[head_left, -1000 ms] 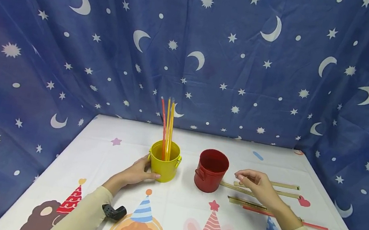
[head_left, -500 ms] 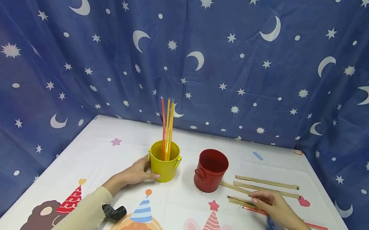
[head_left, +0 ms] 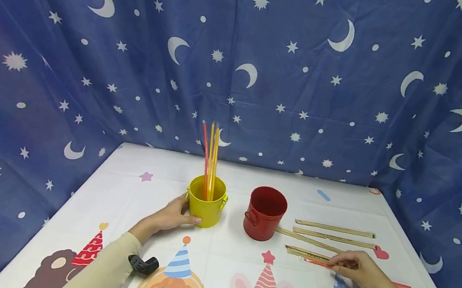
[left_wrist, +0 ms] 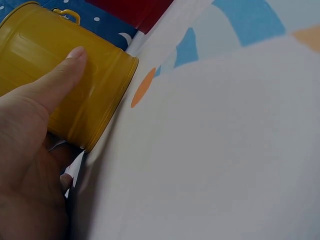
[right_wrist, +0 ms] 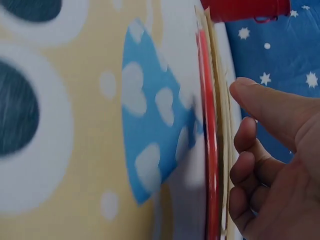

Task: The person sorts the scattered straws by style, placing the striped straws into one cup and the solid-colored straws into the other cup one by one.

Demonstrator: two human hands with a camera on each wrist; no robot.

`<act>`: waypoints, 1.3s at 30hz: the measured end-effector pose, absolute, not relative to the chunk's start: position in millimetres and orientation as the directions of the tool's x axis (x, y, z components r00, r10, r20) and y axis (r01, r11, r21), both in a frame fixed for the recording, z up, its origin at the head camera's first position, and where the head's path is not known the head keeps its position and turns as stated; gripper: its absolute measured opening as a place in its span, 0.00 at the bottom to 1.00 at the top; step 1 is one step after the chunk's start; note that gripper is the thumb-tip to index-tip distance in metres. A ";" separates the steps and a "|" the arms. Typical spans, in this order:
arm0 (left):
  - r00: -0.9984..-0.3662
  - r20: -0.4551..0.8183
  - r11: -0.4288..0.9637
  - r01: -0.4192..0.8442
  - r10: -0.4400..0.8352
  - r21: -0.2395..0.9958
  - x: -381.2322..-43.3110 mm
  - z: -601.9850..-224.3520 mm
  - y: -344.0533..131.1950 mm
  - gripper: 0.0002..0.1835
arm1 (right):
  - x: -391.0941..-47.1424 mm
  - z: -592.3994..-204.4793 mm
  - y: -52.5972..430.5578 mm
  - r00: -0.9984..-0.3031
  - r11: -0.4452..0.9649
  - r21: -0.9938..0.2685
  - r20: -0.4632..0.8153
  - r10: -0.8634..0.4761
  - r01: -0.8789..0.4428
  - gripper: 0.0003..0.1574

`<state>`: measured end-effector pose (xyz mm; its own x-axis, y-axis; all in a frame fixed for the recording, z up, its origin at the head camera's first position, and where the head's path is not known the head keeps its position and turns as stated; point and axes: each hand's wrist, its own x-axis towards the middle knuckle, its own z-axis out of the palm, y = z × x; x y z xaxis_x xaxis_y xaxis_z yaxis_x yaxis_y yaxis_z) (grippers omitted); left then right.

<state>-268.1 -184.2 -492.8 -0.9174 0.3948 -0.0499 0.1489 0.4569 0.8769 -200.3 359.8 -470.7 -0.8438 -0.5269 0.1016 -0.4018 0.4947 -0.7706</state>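
My left hand (head_left: 172, 212) grips the yellow bucket (head_left: 203, 213) low on its side, the thumb (left_wrist: 65, 75) lying across the wall and the other fingers partly hidden behind it. One red and several yellow straws (head_left: 212, 161) in clear wrappers stand upright in that bucket. Over at the right, my right hand (head_left: 365, 273) hovers at the red wrapped straw (head_left: 315, 262), covering its middle in the head view. In the right wrist view its fingers are loosely curled beside the red straw (right_wrist: 210, 130), thumb apart from them, nothing between.
Next to the yellow bucket stands a red bucket (head_left: 264, 214), its handle hanging down. Several slim beige paper-wrapped sticks (head_left: 335, 229) lie on the white tablecloth (head_left: 158, 163) to its right. A blue star-and-moon curtain (head_left: 241, 67) hangs behind the table.
My right hand has moved right and toward me, from above the beige sticks to the red straw. The left hand and both buckets have stayed put.
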 end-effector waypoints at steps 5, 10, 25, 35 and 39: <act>-0.919 -0.054 0.461 0.145 0.391 0.875 -267.6 -491.8 -184.3 0.57 | -201.3 -475.8 369.4 -0.851 0.509 -0.780 0.056 -0.521 -0.364 0.07; -0.921 -0.054 0.473 0.147 0.385 0.869 -267.8 -492.1 -184.6 0.57 | -201.0 -476.1 370.8 -0.866 0.536 -0.781 0.012 -0.499 -0.320 0.09; -0.920 -0.043 0.477 0.162 0.389 0.864 -268.6 -492.3 -184.0 0.56 | -202.9 -484.7 366.0 -0.885 0.585 -0.719 0.091 -0.456 -0.376 0.05; -0.925 -0.042 0.471 0.153 0.378 0.869 -264.4 -488.5 -184.0 0.54 | -201.7 -486.2 358.2 -0.916 0.635 -0.695 0.087 -0.392 -0.338 0.03; -0.924 -0.032 0.469 0.164 0.381 0.868 -264.5 -488.5 -184.3 0.53 | -201.7 -484.7 357.2 -0.917 0.637 -0.695 0.083 -0.389 -0.333 0.03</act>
